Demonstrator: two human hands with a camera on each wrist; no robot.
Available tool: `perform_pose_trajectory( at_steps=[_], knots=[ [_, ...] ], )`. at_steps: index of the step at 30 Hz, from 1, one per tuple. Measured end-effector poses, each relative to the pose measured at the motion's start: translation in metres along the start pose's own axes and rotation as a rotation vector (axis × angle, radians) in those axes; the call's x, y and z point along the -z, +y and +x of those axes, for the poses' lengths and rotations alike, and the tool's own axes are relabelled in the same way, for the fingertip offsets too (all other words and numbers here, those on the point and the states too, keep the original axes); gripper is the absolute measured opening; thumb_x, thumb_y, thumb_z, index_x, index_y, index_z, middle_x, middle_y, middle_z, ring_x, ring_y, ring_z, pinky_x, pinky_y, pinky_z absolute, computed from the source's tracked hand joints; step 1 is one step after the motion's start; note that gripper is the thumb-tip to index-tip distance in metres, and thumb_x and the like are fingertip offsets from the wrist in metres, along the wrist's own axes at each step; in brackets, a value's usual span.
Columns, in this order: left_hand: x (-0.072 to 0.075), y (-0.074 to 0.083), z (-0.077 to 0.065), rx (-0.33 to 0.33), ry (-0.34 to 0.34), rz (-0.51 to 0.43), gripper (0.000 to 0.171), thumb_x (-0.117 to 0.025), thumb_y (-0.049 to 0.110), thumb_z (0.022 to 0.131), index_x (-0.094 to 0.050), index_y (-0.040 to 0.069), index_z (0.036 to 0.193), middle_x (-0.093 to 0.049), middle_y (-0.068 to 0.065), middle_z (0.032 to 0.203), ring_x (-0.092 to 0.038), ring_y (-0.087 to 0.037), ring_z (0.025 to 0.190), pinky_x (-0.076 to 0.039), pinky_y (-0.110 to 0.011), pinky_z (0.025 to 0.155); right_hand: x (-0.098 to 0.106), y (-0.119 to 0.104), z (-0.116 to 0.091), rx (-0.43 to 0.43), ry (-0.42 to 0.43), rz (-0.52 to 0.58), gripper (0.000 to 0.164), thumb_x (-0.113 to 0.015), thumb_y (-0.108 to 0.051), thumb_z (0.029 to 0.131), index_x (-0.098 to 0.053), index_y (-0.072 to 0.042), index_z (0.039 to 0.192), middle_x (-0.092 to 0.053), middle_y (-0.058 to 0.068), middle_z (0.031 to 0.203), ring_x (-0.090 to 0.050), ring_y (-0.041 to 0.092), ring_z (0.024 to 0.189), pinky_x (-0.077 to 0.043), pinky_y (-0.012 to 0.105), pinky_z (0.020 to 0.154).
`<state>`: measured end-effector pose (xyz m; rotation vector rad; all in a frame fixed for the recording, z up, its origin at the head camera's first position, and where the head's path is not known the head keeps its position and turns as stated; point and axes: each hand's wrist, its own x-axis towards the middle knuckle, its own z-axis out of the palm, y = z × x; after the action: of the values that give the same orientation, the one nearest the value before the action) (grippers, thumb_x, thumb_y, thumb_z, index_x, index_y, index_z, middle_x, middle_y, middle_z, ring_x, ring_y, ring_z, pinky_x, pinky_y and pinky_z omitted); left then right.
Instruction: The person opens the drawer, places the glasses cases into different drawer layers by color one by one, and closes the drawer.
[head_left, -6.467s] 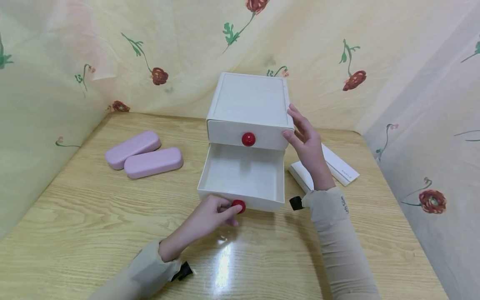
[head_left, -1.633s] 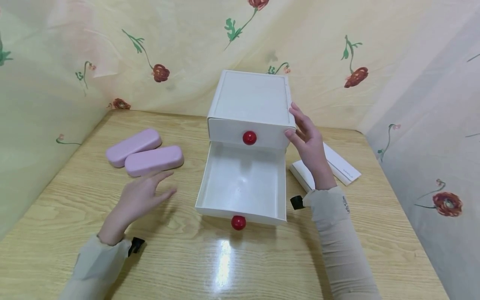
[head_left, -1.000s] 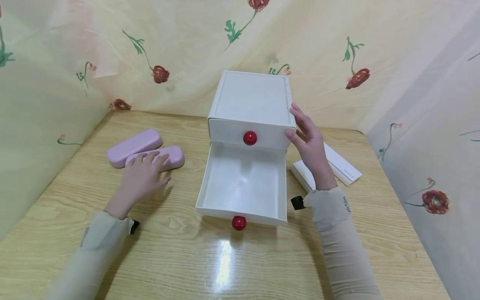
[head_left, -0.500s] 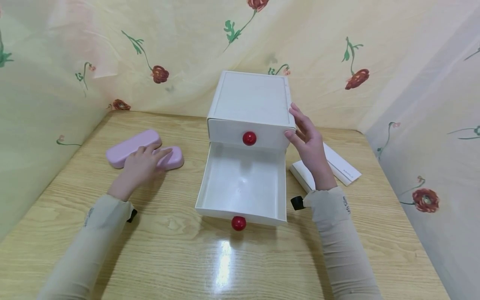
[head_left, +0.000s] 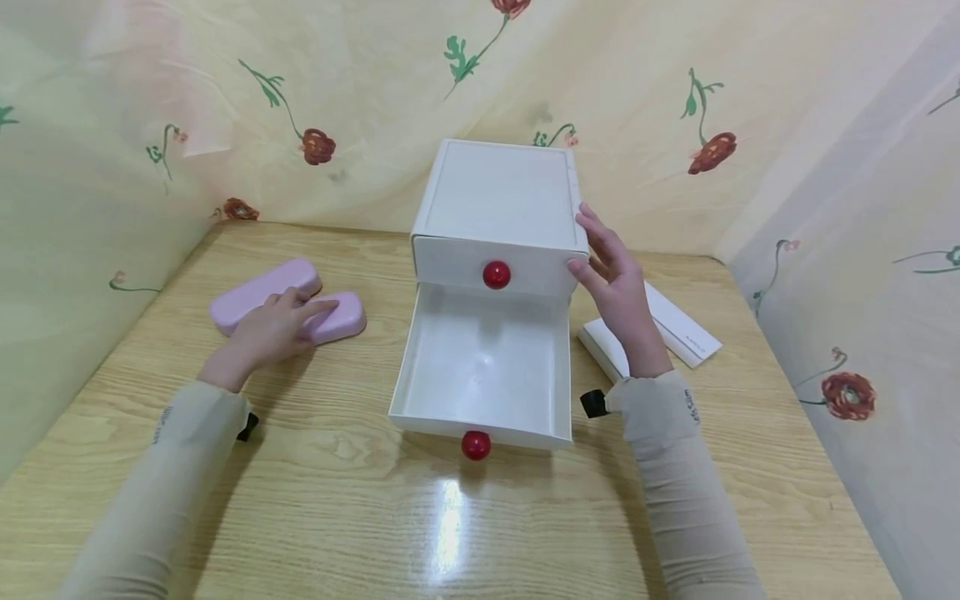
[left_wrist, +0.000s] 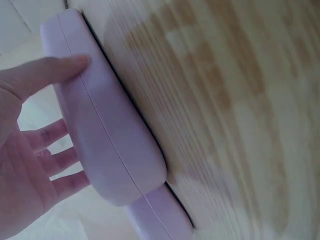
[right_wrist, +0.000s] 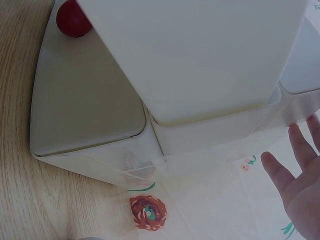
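Observation:
My left hand (head_left: 270, 332) holds the nearer of two lilac glasses cases (head_left: 343, 317) on the left of the table. In the left wrist view its thumb lies across the front side of that case (left_wrist: 107, 120), and the other fingers reach the opposite side. The second lilac glasses case (head_left: 258, 293) lies just behind it. In the middle stands a white drawer unit (head_left: 502, 192); one drawer (head_left: 480, 375) is pulled out, with nothing in it. My right hand (head_left: 618, 292) rests at the unit's upper right front corner, fingers extended along its side.
Round red knobs (head_left: 476, 445) stick out from the drawer fronts. The right wrist view shows a closed bottom drawer (right_wrist: 85, 100) below the pulled-out one. Two white oblong cases (head_left: 682, 325) lie behind my right forearm. Floral cloth (head_left: 360, 100) hangs around the table.
My left hand has let go of the lower red knob, moved left, and taken hold of the nearer glasses case. The drawer stands further out than before. My right hand has stayed put.

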<state>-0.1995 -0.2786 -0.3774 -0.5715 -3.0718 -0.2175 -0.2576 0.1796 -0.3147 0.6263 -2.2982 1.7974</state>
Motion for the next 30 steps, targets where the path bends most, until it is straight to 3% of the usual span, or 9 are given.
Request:
perform_pose_trajectory(
  at_steps=[7,12,16,23,30],
  knots=[
    [0.000,0.001,-0.003,-0.010,-0.015,-0.072,0.063,-0.075,0.014,0.082,-0.051,0.010,0.139,-0.049,-0.033,0.122,-0.056,-0.039,0.098,-0.051,-0.052,0.076,0.002,0.001,0.002,-0.006,-0.006,-0.007,0.055,-0.064,-0.024,0.094,-0.044,-0.025,0.145,-0.030,-0.014,0.158,-0.030,0.021,0.147,-0.025,0.060,0.116],
    [0.004,0.011,-0.008,0.059,-0.078,-0.046,0.068,-0.073,0.022,0.084,-0.044,0.014,0.145,-0.043,-0.031,0.135,-0.050,-0.046,0.120,-0.051,-0.061,0.080,0.002,0.000,0.004,-0.008,-0.006,-0.006,0.055,-0.064,-0.024,0.094,-0.044,-0.024,0.145,-0.031,-0.014,0.158,-0.031,0.022,0.147,-0.026,0.060,0.116],
    [0.004,0.022,-0.013,0.111,-0.119,-0.003,0.071,-0.071,0.030,0.086,-0.039,0.016,0.148,-0.039,-0.029,0.141,-0.046,-0.050,0.123,-0.048,-0.068,0.081,0.003,-0.002,0.005,-0.013,-0.007,-0.007,0.055,-0.063,-0.023,0.095,-0.044,-0.024,0.146,-0.031,-0.014,0.158,-0.031,0.022,0.147,-0.026,0.060,0.116],
    [0.002,0.031,-0.018,0.088,-0.031,0.044,0.073,-0.075,0.035,0.082,-0.046,0.009,0.143,-0.053,-0.033,0.121,-0.058,-0.046,0.102,-0.051,-0.060,0.077,0.004,-0.003,0.008,-0.036,-0.002,-0.006,0.055,-0.064,-0.023,0.095,-0.044,-0.025,0.145,-0.030,-0.015,0.158,-0.030,0.020,0.147,-0.027,0.059,0.116],
    [0.006,0.032,-0.014,0.100,-0.068,0.034,0.072,-0.075,0.032,0.081,-0.045,0.009,0.142,-0.058,-0.035,0.109,-0.059,-0.031,0.068,-0.049,-0.044,0.052,0.004,-0.004,0.009,-0.035,-0.013,0.019,0.055,-0.063,-0.020,0.095,-0.043,-0.022,0.146,-0.030,-0.013,0.158,-0.030,0.021,0.147,-0.026,0.058,0.117]
  ],
)
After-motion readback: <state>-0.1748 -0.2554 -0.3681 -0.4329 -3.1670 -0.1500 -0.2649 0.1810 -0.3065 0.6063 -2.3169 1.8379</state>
